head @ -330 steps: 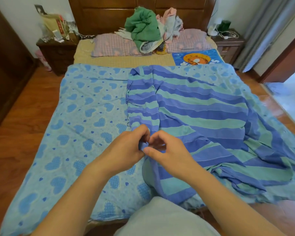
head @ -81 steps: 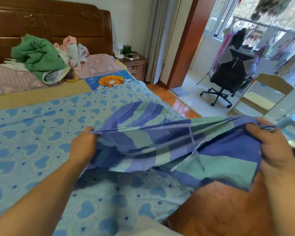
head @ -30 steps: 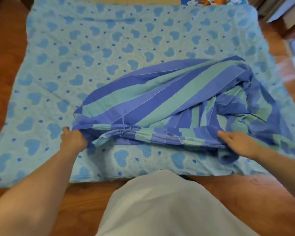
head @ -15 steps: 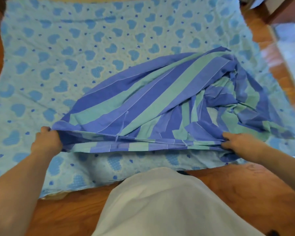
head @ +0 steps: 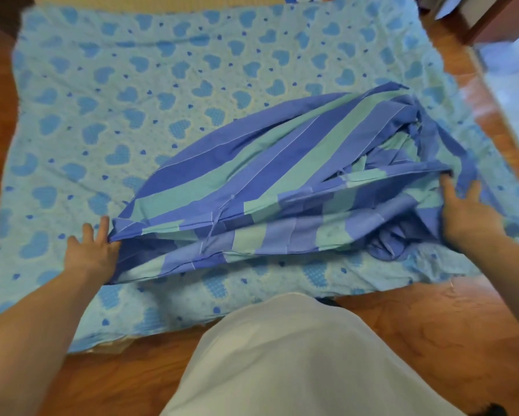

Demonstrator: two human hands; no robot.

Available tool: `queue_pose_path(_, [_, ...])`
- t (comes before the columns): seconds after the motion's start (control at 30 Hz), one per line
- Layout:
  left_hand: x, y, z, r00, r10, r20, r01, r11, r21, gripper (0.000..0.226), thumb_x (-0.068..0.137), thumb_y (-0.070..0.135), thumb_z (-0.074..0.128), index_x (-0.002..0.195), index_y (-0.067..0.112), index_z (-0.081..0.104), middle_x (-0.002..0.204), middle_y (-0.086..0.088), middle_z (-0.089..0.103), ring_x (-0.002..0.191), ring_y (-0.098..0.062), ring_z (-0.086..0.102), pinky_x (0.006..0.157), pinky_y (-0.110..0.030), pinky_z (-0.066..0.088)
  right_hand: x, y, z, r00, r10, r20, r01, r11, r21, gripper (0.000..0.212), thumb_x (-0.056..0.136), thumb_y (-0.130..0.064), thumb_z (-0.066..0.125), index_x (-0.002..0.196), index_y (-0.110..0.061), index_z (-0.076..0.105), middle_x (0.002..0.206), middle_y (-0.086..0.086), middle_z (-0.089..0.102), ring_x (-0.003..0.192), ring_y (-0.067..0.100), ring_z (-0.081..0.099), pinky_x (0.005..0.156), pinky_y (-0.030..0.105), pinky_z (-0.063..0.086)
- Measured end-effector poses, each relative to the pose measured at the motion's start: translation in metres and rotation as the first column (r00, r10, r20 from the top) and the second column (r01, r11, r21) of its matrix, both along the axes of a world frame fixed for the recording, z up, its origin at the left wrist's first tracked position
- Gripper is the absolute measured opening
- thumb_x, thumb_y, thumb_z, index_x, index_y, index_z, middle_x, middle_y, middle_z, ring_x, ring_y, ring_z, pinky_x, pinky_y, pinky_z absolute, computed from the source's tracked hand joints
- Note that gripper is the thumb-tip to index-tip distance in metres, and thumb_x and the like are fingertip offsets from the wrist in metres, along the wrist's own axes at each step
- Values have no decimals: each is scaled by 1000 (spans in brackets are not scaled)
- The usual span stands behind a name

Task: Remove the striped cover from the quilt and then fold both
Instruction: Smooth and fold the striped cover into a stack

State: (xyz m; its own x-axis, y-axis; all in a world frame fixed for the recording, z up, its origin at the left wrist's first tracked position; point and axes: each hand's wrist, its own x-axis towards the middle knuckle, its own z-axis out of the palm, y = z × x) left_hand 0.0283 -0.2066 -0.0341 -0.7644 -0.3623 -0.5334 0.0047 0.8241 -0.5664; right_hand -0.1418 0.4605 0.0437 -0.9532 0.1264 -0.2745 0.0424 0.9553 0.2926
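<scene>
Head view, both hands' fingers splayed on striped cover

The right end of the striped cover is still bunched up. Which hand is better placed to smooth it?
The right hand: it lies spread on the striped cover beside the crumpled folds. The left hand is at the flatter far corner.

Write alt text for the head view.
Two bare hands, left and right, flatten a rumpled striped cover on a heart-print quilt spread over a bed. Fingers are spread at the cover's two near ends; wood floor shows below.
</scene>
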Motion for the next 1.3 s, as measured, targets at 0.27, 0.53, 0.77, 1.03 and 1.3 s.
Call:
queue_pose_path(0.27, [11, 2, 1, 996, 73, 51, -73, 997, -1, 68, 95, 53, 51, 153, 33, 22, 162, -13, -20, 148, -40, 3, 112, -52, 29, 14, -34, -14, 944, -315, 99, 328, 931, -163, 72, 95, -27, 50, 152, -26, 7, 152, 24, 21, 111, 52, 51, 81, 53, 44])
queue_pose_path(0.53, [25, 19, -14, 982, 45, -182, 24, 934, 358, 75, 85, 12, 66, 152, 16, 34, 165, -13, -8, 151, -38, 8, 113, -53, 27, -19, -53, 9, 810, -460, -363, 289, 852, -436, 59, 96, -41, 50, 137, 0, 40, 147, 18, 37, 123, 45, 48, 101, 55, 39])
queue_pose_path(0.77, [9, 18, -11, 592, 754, -283, -146, 446, 883, 51, 74, -13, 54, 108, 24, 62, 106, -4, 66, 95, -26, 63, 73, -37, 51, -26, -75, 9, 711, -645, -279, 333, 659, -675, 12, 95, -7, 46, 103, -12, 52, 105, 21, 58, 95, 38, 55, 74, 44, 39])
queue_pose_path(1.03, [-17, 41, 2, 136, 981, -139, -326, 177, 929, 40, 91, 40, 66, 105, 3, 67, 107, -18, 68, 98, -35, 63, 83, -42, 47, 3, -56, -24, 922, 174, 347, -105, 973, -207, 34, 102, -40, 46, 81, -20, 63, 83, 9, 66, 76, 29, 57, 64, 34, 39])
queue_pose_path(1.3, [-39, 36, 16, 392, 911, -124, -513, 329, 793, 98, 82, 63, 67, 142, -3, 26, 139, -28, 48, 124, -47, 50, 98, -53, 41, -5, -38, 9, 878, 202, 434, -169, 979, -115, 56, 101, -56, 28, 83, -14, 61, 82, 6, 63, 84, 27, 60, 70, 37, 42])
